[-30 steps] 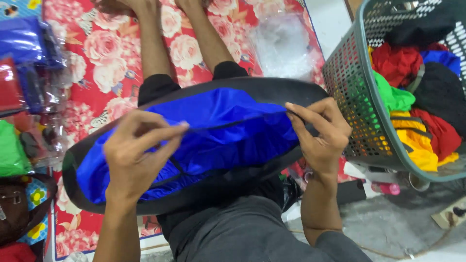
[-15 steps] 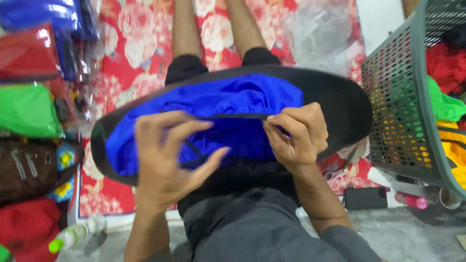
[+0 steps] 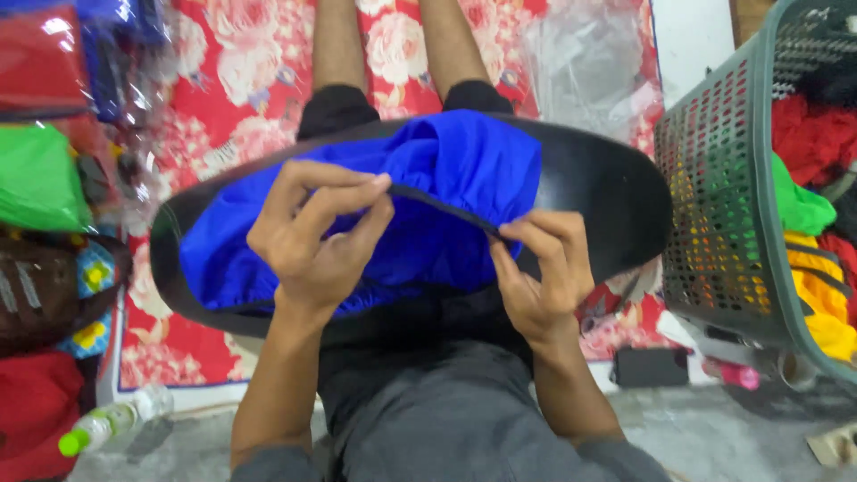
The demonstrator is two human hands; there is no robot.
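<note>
A blue garment [image 3: 446, 214] with a black elastic band lies bunched on a black oval board [image 3: 607, 205] across my lap. My left hand [image 3: 317, 236] pinches the black band near the cloth's middle, fingertips together. My right hand [image 3: 540, 272] grips the same band a little to the right, close to the board's near edge. The band is stretched taut between the two hands. My bare legs stretch out beyond the board onto a red floral mat [image 3: 214, 80].
A green perforated laundry basket [image 3: 714, 205] with red, green and yellow clothes stands at the right. Bagged folded garments in red, green and blue are stacked at the left [image 3: 40, 178]. A plastic bottle [image 3: 112, 424] lies lower left; a dark phone [image 3: 650, 366] lies by the basket.
Both hands have come closer together along the black band. The blue cloth has gathered toward the board's middle, baring more of the black board on the right.
</note>
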